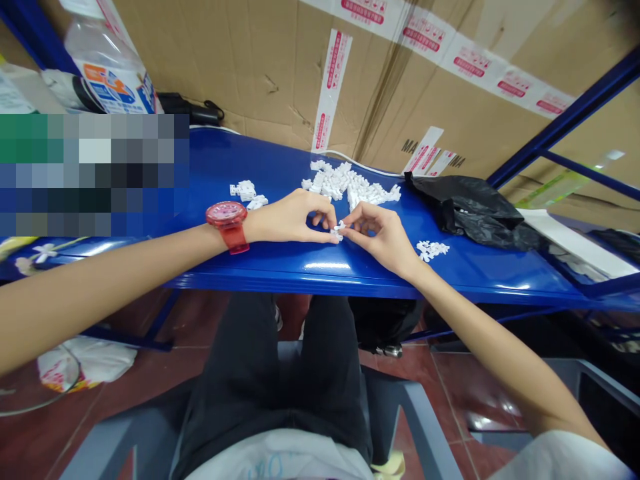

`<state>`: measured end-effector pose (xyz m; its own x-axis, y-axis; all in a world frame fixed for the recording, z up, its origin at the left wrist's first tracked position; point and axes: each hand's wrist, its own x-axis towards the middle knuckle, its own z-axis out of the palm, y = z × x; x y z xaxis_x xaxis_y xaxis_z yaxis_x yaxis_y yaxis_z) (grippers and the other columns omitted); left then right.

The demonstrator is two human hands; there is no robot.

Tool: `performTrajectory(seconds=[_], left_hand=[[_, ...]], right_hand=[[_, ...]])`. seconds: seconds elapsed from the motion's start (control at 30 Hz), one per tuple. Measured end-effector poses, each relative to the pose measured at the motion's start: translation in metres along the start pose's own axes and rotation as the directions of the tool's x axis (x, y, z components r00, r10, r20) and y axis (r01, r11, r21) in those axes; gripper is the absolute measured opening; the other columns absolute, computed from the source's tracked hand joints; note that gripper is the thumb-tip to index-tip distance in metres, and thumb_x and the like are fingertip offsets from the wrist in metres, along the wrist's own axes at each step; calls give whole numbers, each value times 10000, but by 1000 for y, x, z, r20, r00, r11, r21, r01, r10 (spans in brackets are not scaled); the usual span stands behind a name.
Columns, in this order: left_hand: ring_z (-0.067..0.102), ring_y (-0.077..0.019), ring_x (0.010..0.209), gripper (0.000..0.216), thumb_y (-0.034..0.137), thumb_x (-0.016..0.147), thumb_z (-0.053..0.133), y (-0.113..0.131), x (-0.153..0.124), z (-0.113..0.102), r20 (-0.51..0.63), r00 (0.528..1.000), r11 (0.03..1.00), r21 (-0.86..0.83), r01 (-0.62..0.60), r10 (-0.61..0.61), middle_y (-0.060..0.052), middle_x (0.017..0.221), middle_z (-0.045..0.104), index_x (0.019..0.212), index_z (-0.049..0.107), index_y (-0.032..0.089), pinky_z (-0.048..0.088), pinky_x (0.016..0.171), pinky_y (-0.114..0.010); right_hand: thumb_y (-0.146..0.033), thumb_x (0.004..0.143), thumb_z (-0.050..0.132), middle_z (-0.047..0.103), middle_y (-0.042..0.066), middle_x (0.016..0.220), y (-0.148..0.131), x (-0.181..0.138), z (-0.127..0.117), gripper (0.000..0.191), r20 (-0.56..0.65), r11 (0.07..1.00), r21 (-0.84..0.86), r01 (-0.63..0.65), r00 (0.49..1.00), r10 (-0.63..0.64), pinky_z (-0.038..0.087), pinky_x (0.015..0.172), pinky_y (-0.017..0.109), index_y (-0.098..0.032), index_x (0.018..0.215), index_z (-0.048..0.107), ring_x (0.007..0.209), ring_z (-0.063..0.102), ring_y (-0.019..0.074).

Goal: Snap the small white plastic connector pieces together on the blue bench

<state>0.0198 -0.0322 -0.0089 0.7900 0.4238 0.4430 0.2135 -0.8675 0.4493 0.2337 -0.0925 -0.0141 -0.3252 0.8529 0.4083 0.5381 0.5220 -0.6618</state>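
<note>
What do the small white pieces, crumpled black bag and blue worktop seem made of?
Small white pieces: probably smooth plastic, judging by their even colour.
Black bag: apparently thin plastic film, slightly glossy, with crinkled highlights.
Blue worktop: glossy, perhaps painted metal, judging by bright reflections; coated board possible.

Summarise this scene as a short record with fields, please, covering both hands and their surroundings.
Left hand: holding a small white piece
Right hand: pinching the same piece
Wristwear: red watch, left wrist
Surface: blue table
Beyond hands: large pile of white pieces
Smaller groups: left group near the watch; right group by the right wrist
Right of pile: black plastic bag
Backdrop: taped cardboard
</note>
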Motion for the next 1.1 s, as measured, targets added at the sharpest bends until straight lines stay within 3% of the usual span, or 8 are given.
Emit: performTrajectory(seconds=[0.17, 0.43, 0.83, 1.1], left_hand=[[617, -115, 684, 230, 367, 850, 650, 0, 0, 0, -52, 999, 1000, 1, 16, -16, -22, 757, 713, 888, 759, 168, 461, 687, -234], [627, -121, 688, 220, 352, 857, 636, 3, 1, -3, -30, 999, 1000, -13, 17, -18, -22, 757, 728, 844, 759, 170, 470, 705, -246], [623, -129, 681, 254, 392, 857, 642, 5, 1, -9, -39, 999, 1000, 5, 16, -16, -31, 772, 731, 812, 765, 175, 463, 697, -262], [624, -127, 676, 270, 393, 861, 621, 2, 2, -11, -2, 1000, 998, 54, -27, 27, -38, 764, 715, 816, 765, 169, 470, 707, -254]], right_hand=[[-478, 836, 728, 661, 27, 791, 2, 2, 1, 300, 16, 999, 29, -14, 1000, 13, 424, 630, 292, -185, 830, 661, 651, 517, 130], [-479, 837, 732, 666, 30, 814, 5, 1, -2, 307, 52, 993, 111, -29, 998, 23, 427, 611, 287, -179, 881, 683, 665, 526, 131], [-493, 809, 753, 645, 37, 832, 8, -1, 2, 312, -59, 985, 174, -15, 998, 25, 483, 650, 308, -200, 822, 644, 727, 581, 157], [-473, 830, 734, 647, 38, 846, 7, -4, 2, 284, -77, 995, 95, -17, 997, 24, 476, 634, 297, -204, 830, 642, 723, 577, 153]])
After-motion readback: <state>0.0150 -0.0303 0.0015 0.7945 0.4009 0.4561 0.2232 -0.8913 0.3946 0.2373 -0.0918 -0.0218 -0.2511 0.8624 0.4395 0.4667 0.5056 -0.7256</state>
